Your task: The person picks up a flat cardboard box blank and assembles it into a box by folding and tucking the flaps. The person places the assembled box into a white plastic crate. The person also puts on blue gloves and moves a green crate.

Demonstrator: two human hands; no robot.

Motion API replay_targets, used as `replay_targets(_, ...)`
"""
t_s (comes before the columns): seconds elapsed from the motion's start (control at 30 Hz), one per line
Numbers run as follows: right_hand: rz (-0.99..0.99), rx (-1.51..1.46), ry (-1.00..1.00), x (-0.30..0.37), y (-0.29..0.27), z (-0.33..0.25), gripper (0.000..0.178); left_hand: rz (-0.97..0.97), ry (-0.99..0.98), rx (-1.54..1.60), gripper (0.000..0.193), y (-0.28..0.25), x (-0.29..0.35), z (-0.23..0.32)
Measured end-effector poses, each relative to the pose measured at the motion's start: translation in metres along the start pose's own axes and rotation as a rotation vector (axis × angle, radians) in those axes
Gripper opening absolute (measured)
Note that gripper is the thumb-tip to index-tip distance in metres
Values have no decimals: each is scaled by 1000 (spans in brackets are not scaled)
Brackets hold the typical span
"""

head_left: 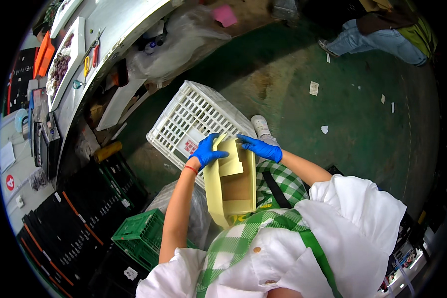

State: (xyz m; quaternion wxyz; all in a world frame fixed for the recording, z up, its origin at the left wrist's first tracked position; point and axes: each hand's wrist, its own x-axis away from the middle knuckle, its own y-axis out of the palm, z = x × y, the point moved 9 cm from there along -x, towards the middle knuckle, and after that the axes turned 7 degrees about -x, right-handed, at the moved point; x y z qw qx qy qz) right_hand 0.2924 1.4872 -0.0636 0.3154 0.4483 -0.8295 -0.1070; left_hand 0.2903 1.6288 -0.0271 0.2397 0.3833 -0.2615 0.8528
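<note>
A pale yellow cardboard box (213, 191) with a brown inside rests against my apron, its flaps standing partly folded. At its far left corner, my left hand (207, 152) in a blue glove is closed on the side wall, with the thumb reaching over an inner flap (231, 161). My right hand (260, 147), also gloved in blue, has its fingertips bent onto the far right corner of the box. Just beyond the box stands a white slotted plastic crate (176, 130), partly covered by the box and my left hand.
A white worktable (102, 57) at the far left bears scissors (86, 66) and a white tray (78, 39) of purplish pieces. Black crates (67, 223) and a green crate (139, 236) stand at left. Paper scraps lie on the green floor (352, 119). Another person (377, 39) is at far right.
</note>
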Motion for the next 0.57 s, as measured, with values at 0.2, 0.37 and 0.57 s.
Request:
replay_targets(0.2, 63, 30, 16, 1, 7, 1, 50, -34, -207, -392, 109, 15, -15, -6)
replay_targets(0.37, 187, -121, -31, 2, -1, 12, 46, -14, -460, -643, 104, 17, -15, 20)
replay_targets(0.57, 305, -246, 2, 6, 1, 12, 48, -46, -357, -550, 96, 25, -23, -7)
